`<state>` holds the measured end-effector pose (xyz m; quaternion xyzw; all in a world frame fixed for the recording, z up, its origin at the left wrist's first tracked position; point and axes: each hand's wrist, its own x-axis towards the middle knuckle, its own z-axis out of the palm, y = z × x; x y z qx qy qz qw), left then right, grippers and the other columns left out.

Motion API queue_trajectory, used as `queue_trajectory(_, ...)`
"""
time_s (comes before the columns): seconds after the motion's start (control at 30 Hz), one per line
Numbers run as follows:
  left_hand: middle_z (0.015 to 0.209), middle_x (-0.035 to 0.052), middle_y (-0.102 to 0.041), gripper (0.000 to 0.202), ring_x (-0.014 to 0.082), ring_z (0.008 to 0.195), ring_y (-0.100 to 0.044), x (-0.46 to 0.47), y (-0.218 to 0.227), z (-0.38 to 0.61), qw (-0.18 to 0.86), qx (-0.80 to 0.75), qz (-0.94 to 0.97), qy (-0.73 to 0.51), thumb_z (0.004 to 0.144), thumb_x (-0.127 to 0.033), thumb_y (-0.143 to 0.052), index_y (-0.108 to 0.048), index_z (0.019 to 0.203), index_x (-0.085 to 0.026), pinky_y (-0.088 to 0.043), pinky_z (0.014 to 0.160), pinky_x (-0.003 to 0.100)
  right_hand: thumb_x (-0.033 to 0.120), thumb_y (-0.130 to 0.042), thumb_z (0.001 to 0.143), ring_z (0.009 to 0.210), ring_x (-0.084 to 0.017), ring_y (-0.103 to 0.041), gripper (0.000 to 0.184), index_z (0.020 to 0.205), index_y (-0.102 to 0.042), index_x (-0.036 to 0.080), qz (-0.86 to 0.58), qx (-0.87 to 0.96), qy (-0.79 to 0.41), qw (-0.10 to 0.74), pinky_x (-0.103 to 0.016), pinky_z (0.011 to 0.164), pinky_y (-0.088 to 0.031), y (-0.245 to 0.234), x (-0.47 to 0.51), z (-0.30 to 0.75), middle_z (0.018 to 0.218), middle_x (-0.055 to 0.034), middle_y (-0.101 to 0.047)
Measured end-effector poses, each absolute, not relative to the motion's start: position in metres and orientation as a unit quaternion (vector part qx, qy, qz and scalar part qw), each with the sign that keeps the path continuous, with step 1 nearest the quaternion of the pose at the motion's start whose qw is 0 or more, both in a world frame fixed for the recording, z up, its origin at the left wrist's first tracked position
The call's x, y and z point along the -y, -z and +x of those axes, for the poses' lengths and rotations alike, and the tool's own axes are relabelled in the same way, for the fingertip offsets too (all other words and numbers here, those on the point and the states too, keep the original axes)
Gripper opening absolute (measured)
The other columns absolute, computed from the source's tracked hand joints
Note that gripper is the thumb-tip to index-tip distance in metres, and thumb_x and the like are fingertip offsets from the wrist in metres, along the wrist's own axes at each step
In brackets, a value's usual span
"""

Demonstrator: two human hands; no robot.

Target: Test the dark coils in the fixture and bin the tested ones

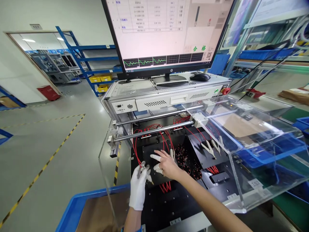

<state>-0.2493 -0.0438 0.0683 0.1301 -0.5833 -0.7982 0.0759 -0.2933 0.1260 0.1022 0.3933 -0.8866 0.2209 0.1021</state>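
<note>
My left hand (139, 183), in a white glove, is closed on a small clip at the end of a red wire (135, 151) over the black fixture plate (156, 199). My right hand (165, 164) is bare with white finger cots; its fingers are spread over the plate, touching a clip next to several small round motor parts (183, 159). More clips on red wires (210, 148) lie to the right.
A clear acrylic cover (253, 141) stands slid to the right over blue bins. A monitor (166, 32) and a mouse (200, 76) sit on the test machine behind. A blue tray (79, 206) lies near left, with open floor beyond it.
</note>
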Motion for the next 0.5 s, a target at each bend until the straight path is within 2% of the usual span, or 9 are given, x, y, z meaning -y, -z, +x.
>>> queue_trajectory(0.07,0.106,0.0071,-0.057,0.040,0.0186,0.090,-0.060,0.038,-0.077,-0.255,0.065,0.517,0.147,0.841,0.065,-0.032,-0.070,-0.051,0.098,-0.020,-0.051,0.078,0.031,0.021,-0.061,0.075,0.128,-0.024,-0.027,0.009,0.070,-0.068,0.023,0.395,0.891,-0.203,0.096,-0.047,0.105,-0.022,-0.099,-0.124,-0.296,0.129,-0.0010,-0.047)
queue_trajectory(0.2,0.091,0.0016,-0.057,0.040,0.0147,0.074,-0.062,0.033,-0.074,-0.271,0.134,0.462,0.217,0.849,0.061,-0.027,-0.074,-0.046,0.090,-0.019,-0.053,0.070,0.030,0.025,-0.063,0.074,0.126,-0.022,-0.030,0.005,0.074,-0.068,0.025,0.394,0.892,-0.202,0.096,-0.044,0.105,-0.024,-0.093,-0.123,-0.294,0.127,0.0010,-0.050)
queue_trajectory(0.5,0.095,0.0034,-0.055,0.038,0.0159,0.080,-0.062,0.027,-0.071,-0.272,0.138,0.475,0.219,0.841,0.066,-0.027,-0.071,-0.046,0.094,-0.019,-0.053,0.073,0.032,0.021,-0.060,0.074,0.125,-0.022,-0.032,0.010,0.071,-0.069,0.026,0.388,0.891,-0.216,0.095,-0.044,0.106,-0.022,-0.084,-0.123,-0.299,0.123,0.0020,-0.053)
